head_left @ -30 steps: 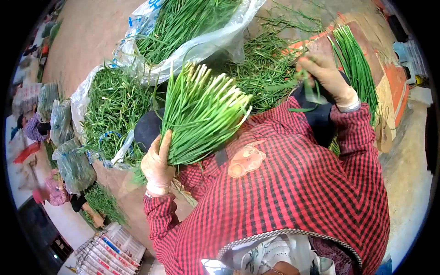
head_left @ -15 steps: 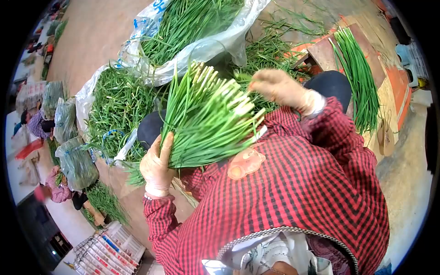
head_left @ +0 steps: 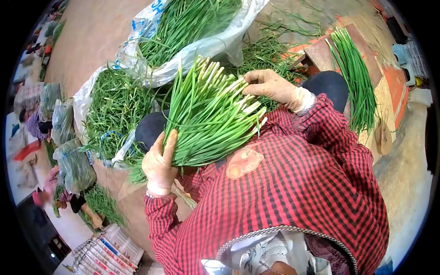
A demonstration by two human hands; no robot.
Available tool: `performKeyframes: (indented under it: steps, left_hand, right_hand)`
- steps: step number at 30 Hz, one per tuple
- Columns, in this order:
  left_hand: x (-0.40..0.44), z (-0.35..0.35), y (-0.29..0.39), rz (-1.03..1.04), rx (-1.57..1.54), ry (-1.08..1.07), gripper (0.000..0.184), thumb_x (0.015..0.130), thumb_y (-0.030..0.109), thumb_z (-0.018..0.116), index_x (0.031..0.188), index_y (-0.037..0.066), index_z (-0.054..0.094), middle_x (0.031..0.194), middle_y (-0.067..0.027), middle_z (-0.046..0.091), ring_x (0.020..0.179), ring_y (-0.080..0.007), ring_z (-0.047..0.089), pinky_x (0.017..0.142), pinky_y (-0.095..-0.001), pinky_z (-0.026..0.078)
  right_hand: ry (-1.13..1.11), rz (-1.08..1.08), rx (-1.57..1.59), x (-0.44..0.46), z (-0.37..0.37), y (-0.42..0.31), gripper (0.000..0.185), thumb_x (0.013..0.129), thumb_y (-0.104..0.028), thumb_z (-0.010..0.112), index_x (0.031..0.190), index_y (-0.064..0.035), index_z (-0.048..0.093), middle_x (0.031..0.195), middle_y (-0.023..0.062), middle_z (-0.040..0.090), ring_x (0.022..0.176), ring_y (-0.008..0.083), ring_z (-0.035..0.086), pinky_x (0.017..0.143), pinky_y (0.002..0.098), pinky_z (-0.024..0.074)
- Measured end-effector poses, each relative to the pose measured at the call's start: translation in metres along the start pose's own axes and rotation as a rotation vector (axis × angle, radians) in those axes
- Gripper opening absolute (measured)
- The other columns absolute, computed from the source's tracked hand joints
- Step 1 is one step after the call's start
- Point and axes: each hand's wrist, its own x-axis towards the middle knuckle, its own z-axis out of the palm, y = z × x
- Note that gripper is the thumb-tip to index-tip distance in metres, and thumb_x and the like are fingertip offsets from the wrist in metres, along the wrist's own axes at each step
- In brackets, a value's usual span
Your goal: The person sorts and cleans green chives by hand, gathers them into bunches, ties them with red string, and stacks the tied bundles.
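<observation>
A wide, fanned bunch of garlic chives (head_left: 208, 126) lies across my lap, pale cut ends up and to the right. Gloved, my left hand (head_left: 160, 160) grips its leafy side, thumb and fingers wrapped round the leaves. My right hand (head_left: 272, 89), gloved too, pinches the pale stem ends at the bunch's upper right edge with thumb and forefinger. Just beyond the bunch, an open plastic bag (head_left: 206, 52) holds more long chives. A heap of loose trimmed greens (head_left: 117, 103) lies beside my left knee.
A neat bundle of chives (head_left: 355, 80) rests on a wooden board (head_left: 366, 50) at the right. Scattered greens (head_left: 270, 55) cover the floor ahead. Filled plastic bags (head_left: 75, 167), stacked white crates (head_left: 107, 252) and another person's sleeve (head_left: 51, 178) are at the left.
My right hand has come left and slightly down onto the stem ends, its fingers closing in a pinch. My left hand keeps its grip on the bunch.
</observation>
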Motion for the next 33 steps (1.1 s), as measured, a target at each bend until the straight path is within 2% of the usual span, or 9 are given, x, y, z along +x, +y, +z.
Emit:
performKeyframes:
  steps: [6,8,10,11,15,18,23,27,33]
  left_hand:
    - [0.005,0.001,0.006,0.01,-0.004,0.009,0.086,0.055,-0.005,0.069,0.135,0.021,0.054,0.12,-0.0096,0.062,0.099,-0.0304,0.063,0.077,-0.0369,0.052]
    - [0.004,0.001,0.003,0.006,0.023,-0.002,0.087,0.055,-0.005,0.068,0.136,0.023,0.052,0.12,-0.0098,0.061,0.099,-0.0304,0.063,0.077,-0.0371,0.052]
    - [0.002,0.0,0.002,0.003,0.052,-0.018,0.089,0.055,-0.004,0.068,0.138,0.024,0.05,0.12,-0.0099,0.061,0.099,-0.0303,0.063,0.077,-0.0373,0.052]
    - [0.003,-0.002,0.003,-0.018,0.077,-0.058,0.091,0.056,-0.004,0.068,0.139,0.025,0.048,0.121,-0.0101,0.061,0.099,-0.0304,0.063,0.076,-0.0377,0.053]
    - [0.011,0.0,0.008,-0.063,0.11,-0.12,0.095,0.057,-0.005,0.065,0.143,0.027,0.043,0.123,-0.0107,0.06,0.099,-0.0309,0.063,0.074,-0.0379,0.053]
    - [0.015,0.0,0.016,-0.086,0.121,-0.135,0.095,0.057,-0.006,0.062,0.144,0.027,0.042,0.123,-0.0106,0.059,0.098,-0.0307,0.063,0.073,-0.0373,0.053]
    - [0.01,0.004,0.024,-0.095,0.132,-0.144,0.091,0.06,-0.004,0.062,0.144,0.026,0.043,0.123,-0.0091,0.06,0.097,-0.0292,0.063,0.073,-0.0375,0.053]
    - [0.009,0.007,0.029,-0.096,0.102,-0.171,0.089,0.061,-0.003,0.063,0.143,0.025,0.043,0.123,-0.0082,0.06,0.096,-0.0291,0.063,0.073,-0.0374,0.053]
    - [0.012,0.011,0.028,-0.099,0.089,-0.142,0.09,0.061,-0.003,0.063,0.143,0.026,0.043,0.123,-0.0084,0.06,0.096,-0.0299,0.063,0.072,-0.0377,0.053]
  right_hand:
    - [0.186,-0.075,-0.063,-0.002,-0.014,-0.004,0.02,0.085,-0.017,0.064,0.098,-0.0021,0.065,0.08,0.0015,0.064,0.069,0.0094,0.058,0.066,0.0237,0.0474]
    - [0.471,-0.129,-0.043,-0.002,-0.044,-0.004,0.024,0.084,-0.019,0.065,0.099,-0.0009,0.065,0.079,0.0041,0.065,0.07,0.0113,0.059,0.068,0.0253,0.0491]
    - [0.706,-0.08,-0.668,-0.008,-0.092,0.008,0.031,0.084,-0.025,0.066,0.104,-0.0009,0.065,0.088,0.0099,0.067,0.076,0.0179,0.063,0.073,0.0304,0.0515]
    - [0.766,-0.141,-0.952,-0.005,-0.113,0.028,0.034,0.084,-0.028,0.067,0.107,-0.0032,0.067,0.105,0.0176,0.065,0.097,0.0257,0.063,0.086,0.0381,0.0504]
    - [0.441,-0.424,-0.902,-0.014,-0.028,-0.002,0.033,0.082,-0.035,0.07,0.1,-0.0074,0.072,0.127,0.0228,0.055,0.125,0.0365,0.047,0.107,0.0442,0.0357]
    - [0.188,-0.275,-1.038,0.003,0.011,0.008,0.061,0.086,-0.065,0.052,0.106,-0.0104,0.072,0.141,0.0243,0.045,0.139,0.0389,0.03,0.113,0.0487,0.0253]
    - [0.143,-0.049,-1.257,0.026,0.029,0.032,0.077,0.083,-0.075,0.045,0.107,-0.0074,0.071,0.135,0.0234,0.049,0.134,0.0392,0.036,0.11,0.0472,0.029]
    - [0.14,-0.128,-1.028,0.021,0.033,0.019,0.063,0.08,-0.062,0.063,0.084,0.0008,0.069,0.102,0.0231,0.056,0.103,0.0396,0.054,0.091,0.0443,0.0424]
    - [0.224,-0.195,-0.728,0.027,0.03,0.036,0.033,0.078,-0.032,0.067,0.087,-0.0005,0.07,0.103,0.0207,0.057,0.102,0.0356,0.054,0.092,0.0402,0.0431]
